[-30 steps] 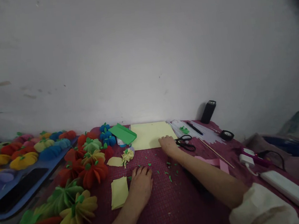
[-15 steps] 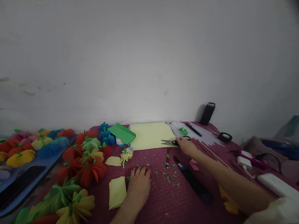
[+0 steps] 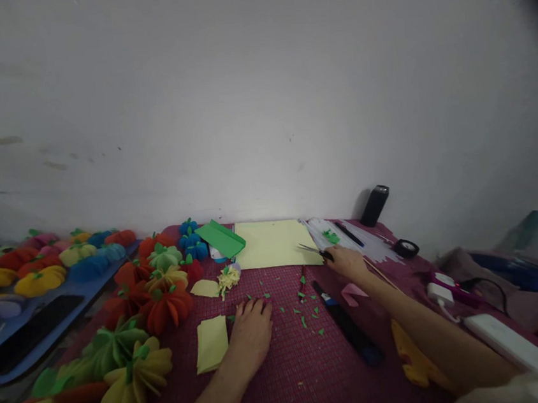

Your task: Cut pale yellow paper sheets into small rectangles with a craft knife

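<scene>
Clutching scissors (image 3: 316, 251) by the black handle, our right hand (image 3: 348, 263) is seen at the near right corner of a pale yellow sheet (image 3: 271, 243); its grip is clamped on the handle, while the blades stand slightly apart and point to ten o'clock. Our left hand (image 3: 253, 324) lies palm down on the wine-coloured bench (image 3: 292, 375), its grip apart, fingers loosely spread. Taking the scattered green scraps (image 3: 304, 321) as the centre of our dial, we find the scissors between twelve and one o'clock and the left hand at nine. Beside that wrist, farther out toward nine, lies a small stack of yellow paper (image 3: 211, 343). A dark cutter (image 3: 348, 328) sits at three o'clock, with a folded pink strip (image 3: 353, 293) near it, between two and three. At ten o'clock we see a clump of yellow shreds (image 3: 229, 279); beyond it, between ten and eleven, lies a folded green sheet (image 3: 222, 238). Paper pumpkins (image 3: 167, 308) in red, orange, green, yellow and blue crowd our side from eight to ten o'clock. A black canister (image 3: 375, 206) stands at one o'clock near the wall (image 3: 260, 113), and a black roll (image 3: 406, 248) lies at two.
</scene>
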Tool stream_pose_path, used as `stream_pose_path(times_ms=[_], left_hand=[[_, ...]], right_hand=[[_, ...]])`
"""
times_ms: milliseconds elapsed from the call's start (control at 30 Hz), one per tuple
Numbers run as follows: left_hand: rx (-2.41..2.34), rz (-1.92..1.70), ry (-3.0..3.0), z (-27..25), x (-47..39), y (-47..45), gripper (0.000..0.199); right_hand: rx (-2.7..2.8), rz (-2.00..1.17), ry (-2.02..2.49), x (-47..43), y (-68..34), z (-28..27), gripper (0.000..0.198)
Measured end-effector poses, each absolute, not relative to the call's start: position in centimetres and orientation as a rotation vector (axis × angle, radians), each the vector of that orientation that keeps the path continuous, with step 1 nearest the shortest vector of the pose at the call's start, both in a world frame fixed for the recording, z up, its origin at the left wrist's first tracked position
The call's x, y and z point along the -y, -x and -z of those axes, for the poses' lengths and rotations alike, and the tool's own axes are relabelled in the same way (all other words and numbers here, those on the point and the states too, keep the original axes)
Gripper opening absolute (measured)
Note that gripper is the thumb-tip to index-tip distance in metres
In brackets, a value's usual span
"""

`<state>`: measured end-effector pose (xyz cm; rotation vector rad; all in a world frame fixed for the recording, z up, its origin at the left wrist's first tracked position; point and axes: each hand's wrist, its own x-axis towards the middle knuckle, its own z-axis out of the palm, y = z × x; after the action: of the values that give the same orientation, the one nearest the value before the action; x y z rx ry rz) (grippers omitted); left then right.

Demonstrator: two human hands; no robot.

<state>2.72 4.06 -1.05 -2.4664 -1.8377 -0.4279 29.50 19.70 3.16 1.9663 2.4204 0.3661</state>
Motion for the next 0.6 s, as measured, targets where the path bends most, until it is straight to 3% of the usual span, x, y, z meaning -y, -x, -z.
stream_pose_path(times_ms=[600], left_hand=[[1.861,0.397,2.477,0.9,-4.0,-2.8,0.034]], right_hand=[[-2.598,-0.171,-1.707,-16.8,-33.9,-3.8,0.034]])
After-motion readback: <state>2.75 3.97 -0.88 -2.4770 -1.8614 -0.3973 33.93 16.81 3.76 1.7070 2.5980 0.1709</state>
